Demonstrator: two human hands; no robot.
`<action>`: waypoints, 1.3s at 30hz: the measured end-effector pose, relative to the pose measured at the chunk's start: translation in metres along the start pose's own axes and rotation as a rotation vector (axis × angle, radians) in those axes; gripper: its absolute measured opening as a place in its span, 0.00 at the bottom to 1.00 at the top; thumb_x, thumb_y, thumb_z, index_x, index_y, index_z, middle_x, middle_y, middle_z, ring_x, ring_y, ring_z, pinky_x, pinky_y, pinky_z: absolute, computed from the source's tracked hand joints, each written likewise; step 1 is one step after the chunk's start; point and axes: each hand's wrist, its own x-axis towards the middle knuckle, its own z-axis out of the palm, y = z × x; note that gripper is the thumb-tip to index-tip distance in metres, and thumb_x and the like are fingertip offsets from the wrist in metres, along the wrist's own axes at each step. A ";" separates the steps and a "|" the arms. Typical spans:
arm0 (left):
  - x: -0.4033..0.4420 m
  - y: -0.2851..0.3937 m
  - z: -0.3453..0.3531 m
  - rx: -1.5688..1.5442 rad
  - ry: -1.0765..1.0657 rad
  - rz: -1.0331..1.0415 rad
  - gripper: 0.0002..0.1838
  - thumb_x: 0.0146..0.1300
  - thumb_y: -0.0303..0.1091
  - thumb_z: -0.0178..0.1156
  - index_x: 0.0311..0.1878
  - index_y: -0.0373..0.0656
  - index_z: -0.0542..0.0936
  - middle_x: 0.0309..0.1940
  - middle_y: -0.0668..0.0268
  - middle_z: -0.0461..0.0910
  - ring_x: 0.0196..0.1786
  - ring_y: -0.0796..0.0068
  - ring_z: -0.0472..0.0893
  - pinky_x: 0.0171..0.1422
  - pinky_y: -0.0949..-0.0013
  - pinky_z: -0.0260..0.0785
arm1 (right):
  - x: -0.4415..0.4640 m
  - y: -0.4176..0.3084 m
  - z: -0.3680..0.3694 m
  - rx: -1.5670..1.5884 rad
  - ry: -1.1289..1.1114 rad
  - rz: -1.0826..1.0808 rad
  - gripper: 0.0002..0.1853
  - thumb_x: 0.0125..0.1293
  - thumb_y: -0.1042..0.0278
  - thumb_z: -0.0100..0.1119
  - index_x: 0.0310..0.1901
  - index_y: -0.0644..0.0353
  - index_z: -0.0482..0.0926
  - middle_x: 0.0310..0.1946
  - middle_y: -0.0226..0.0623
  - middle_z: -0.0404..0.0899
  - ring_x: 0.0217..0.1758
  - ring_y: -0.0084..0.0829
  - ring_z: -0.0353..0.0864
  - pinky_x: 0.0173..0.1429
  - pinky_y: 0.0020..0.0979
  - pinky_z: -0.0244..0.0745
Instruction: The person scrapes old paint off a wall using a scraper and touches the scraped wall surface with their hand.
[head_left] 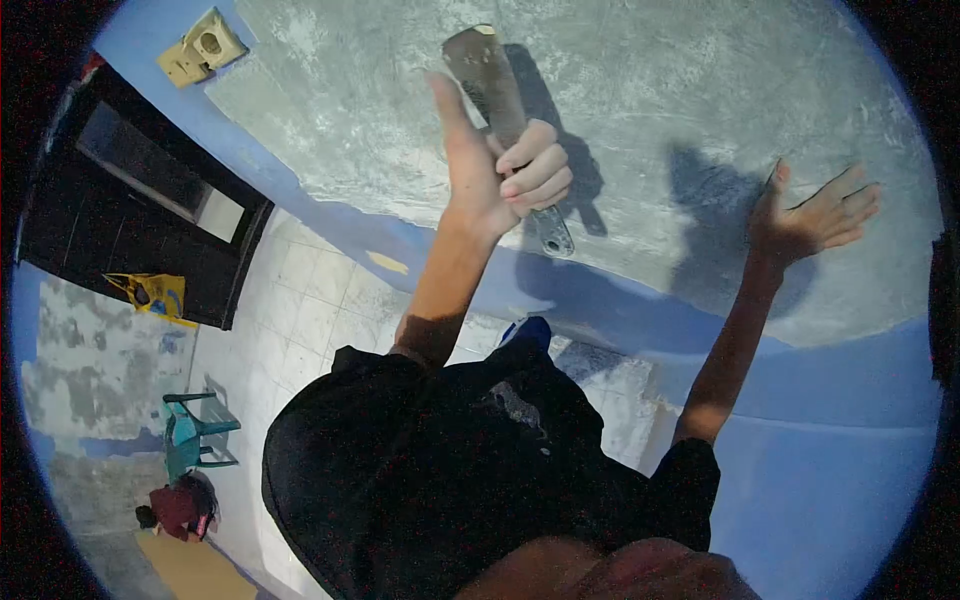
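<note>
My left hand [510, 175] holds a putty knife [492, 80], its fingers wrapped round the handle and the thumb stretched out beside the blade. The wide, stained metal blade points up, and the handle's holed end sticks out below the fingers. Behind it is a wall [640, 90] with a grey, patchy plastered area, where the knife's shadow falls. Over to the right, my right hand [815, 215] is spread out at the same grey surface, back of the hand towards me, holding nothing. Whether its palm presses on the wall I cannot tell.
Blue paint [820, 400] borders the grey area. A socket and switch [200, 50] sit at upper left, near a dark door [120, 190] with a yellow bag [155, 293]. A teal plastic chair [185, 435] and another person [182, 508] are at lower left, on pale floor tiles [300, 290].
</note>
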 end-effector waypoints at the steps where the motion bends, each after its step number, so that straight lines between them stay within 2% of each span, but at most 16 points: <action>1: 0.005 -0.002 0.002 0.006 -0.016 -0.021 0.41 0.41 0.89 0.29 0.08 0.56 0.52 0.03 0.77 0.53 0.07 0.84 0.50 0.13 0.80 0.39 | -0.001 0.001 0.000 0.007 0.000 -0.005 0.47 0.59 0.31 0.49 0.70 0.58 0.54 0.71 0.57 0.44 0.75 0.57 0.41 0.71 0.62 0.35; 5: 0.007 -0.014 0.010 0.014 0.021 -0.041 0.41 0.41 0.89 0.29 0.08 0.56 0.52 0.03 0.76 0.53 0.07 0.84 0.50 0.13 0.80 0.39 | -0.002 0.007 -0.001 0.010 0.006 -0.037 0.47 0.60 0.31 0.50 0.71 0.58 0.53 0.72 0.57 0.43 0.74 0.57 0.42 0.71 0.63 0.35; 8: 0.008 -0.019 0.010 0.011 0.040 -0.071 0.41 0.42 0.89 0.29 0.09 0.56 0.52 0.03 0.75 0.53 0.07 0.84 0.49 0.13 0.80 0.39 | -0.003 0.007 0.000 0.009 0.022 -0.013 0.49 0.56 0.28 0.51 0.71 0.52 0.53 0.72 0.53 0.44 0.74 0.56 0.44 0.70 0.63 0.37; 11: 0.007 -0.020 0.008 0.018 0.059 -0.076 0.41 0.44 0.88 0.28 0.09 0.56 0.52 0.03 0.74 0.53 0.07 0.83 0.50 0.13 0.80 0.39 | -0.003 0.006 0.000 0.011 0.026 -0.012 0.49 0.56 0.28 0.50 0.71 0.53 0.53 0.72 0.53 0.44 0.74 0.56 0.44 0.70 0.63 0.38; 14: 0.007 -0.020 0.008 -0.006 0.039 -0.062 0.41 0.45 0.87 0.28 0.09 0.56 0.53 0.04 0.74 0.54 0.07 0.83 0.52 0.12 0.80 0.40 | -0.001 0.004 -0.001 0.020 0.016 -0.037 0.46 0.60 0.34 0.51 0.70 0.59 0.53 0.72 0.57 0.42 0.74 0.57 0.41 0.71 0.62 0.35; 19: 0.004 -0.021 0.012 0.072 0.056 -0.048 0.39 0.45 0.87 0.30 0.10 0.58 0.48 0.04 0.76 0.52 0.07 0.84 0.52 0.13 0.80 0.42 | -0.003 0.006 -0.002 0.004 -0.004 -0.039 0.46 0.60 0.34 0.51 0.70 0.60 0.53 0.72 0.56 0.41 0.75 0.56 0.41 0.71 0.62 0.36; 22: 0.002 -0.022 0.011 0.036 0.007 -0.040 0.47 0.45 0.87 0.30 0.16 0.47 0.69 0.04 0.77 0.53 0.07 0.86 0.53 0.12 0.80 0.44 | -0.003 0.007 -0.004 0.018 -0.005 -0.046 0.46 0.60 0.34 0.51 0.71 0.59 0.53 0.72 0.55 0.41 0.75 0.56 0.41 0.71 0.62 0.37; 23: 0.001 -0.022 0.011 0.020 -0.027 -0.019 0.51 0.42 0.88 0.28 0.29 0.40 0.70 0.05 0.75 0.56 0.07 0.86 0.53 0.13 0.80 0.46 | -0.003 0.007 -0.004 0.023 -0.003 -0.048 0.46 0.60 0.33 0.51 0.71 0.59 0.52 0.72 0.55 0.41 0.75 0.56 0.41 0.71 0.61 0.37; 25: -0.001 -0.022 0.013 -0.013 -0.097 0.018 0.67 0.38 0.90 0.26 0.54 0.28 0.71 0.06 0.69 0.61 0.08 0.87 0.54 0.15 0.80 0.50 | -0.004 0.009 -0.003 0.024 -0.018 -0.041 0.46 0.60 0.33 0.50 0.71 0.58 0.52 0.72 0.54 0.40 0.75 0.56 0.40 0.71 0.61 0.36; 28: -0.001 -0.013 0.014 0.033 -0.266 -0.016 0.77 0.30 0.92 0.26 0.71 0.28 0.44 0.09 0.66 0.66 0.08 0.89 0.55 0.17 0.82 0.56 | -0.004 0.010 -0.007 0.037 -0.049 -0.021 0.46 0.60 0.32 0.48 0.71 0.57 0.52 0.73 0.54 0.39 0.75 0.55 0.38 0.72 0.60 0.34; 31: 0.001 -0.018 0.011 -0.046 -0.251 -0.039 0.78 0.27 0.93 0.27 0.69 0.28 0.50 0.11 0.64 0.69 0.08 0.88 0.57 0.18 0.82 0.59 | -0.008 0.012 -0.007 0.060 -0.059 0.021 0.48 0.58 0.28 0.47 0.71 0.56 0.52 0.73 0.53 0.40 0.75 0.55 0.38 0.71 0.61 0.34; 39: -0.005 -0.016 0.014 -0.083 -0.278 -0.041 0.77 0.29 0.93 0.27 0.69 0.27 0.49 0.11 0.64 0.69 0.08 0.89 0.57 0.17 0.82 0.60 | -0.018 0.017 -0.006 0.078 -0.052 0.049 0.46 0.61 0.29 0.40 0.71 0.57 0.52 0.73 0.53 0.39 0.75 0.55 0.37 0.72 0.60 0.32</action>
